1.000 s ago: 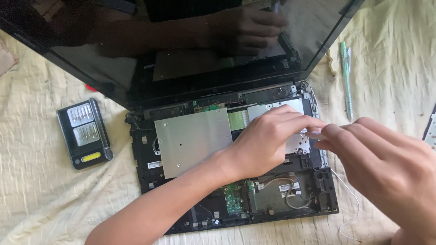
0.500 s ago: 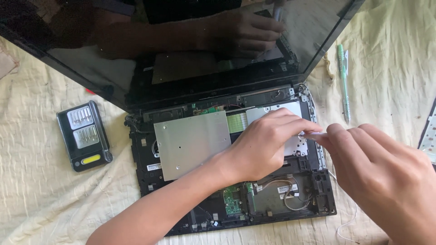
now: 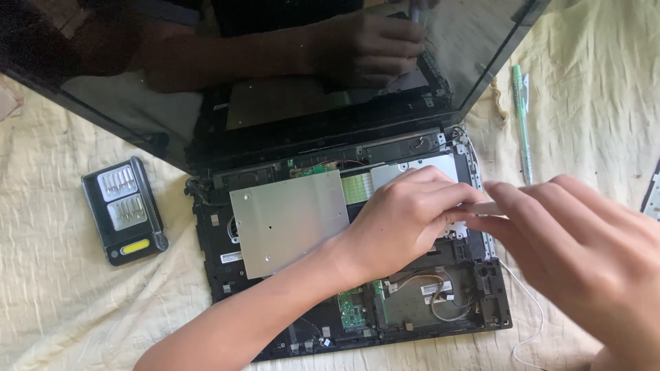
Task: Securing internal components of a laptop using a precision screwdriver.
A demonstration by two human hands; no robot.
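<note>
An opened laptop (image 3: 220, 261) lies on a cream cloth with its keyboard cover off, showing a silver metal plate (image 3: 289, 220), green circuit boards and wires. Its dark screen (image 3: 275, 75) stands tilted at the back and mirrors my hands. My left hand (image 3: 405, 220) rests on the right part of the laptop's inside, fingers curled over a pale metal part. My right hand (image 3: 577, 254) meets it from the right, pinching a thin pale tool (image 3: 481, 206) whose tip is hidden between the two hands.
A black case of screwdriver bits (image 3: 124, 209) with a yellow strip lies left of the laptop. A green pen-like tool (image 3: 522, 124) lies on the cloth at the right. A thin white wire (image 3: 533, 319) trails off the laptop's right side.
Both hands stay at the same spot on the laptop's right side; my right hand has shifted slightly. The view has drifted a little.
</note>
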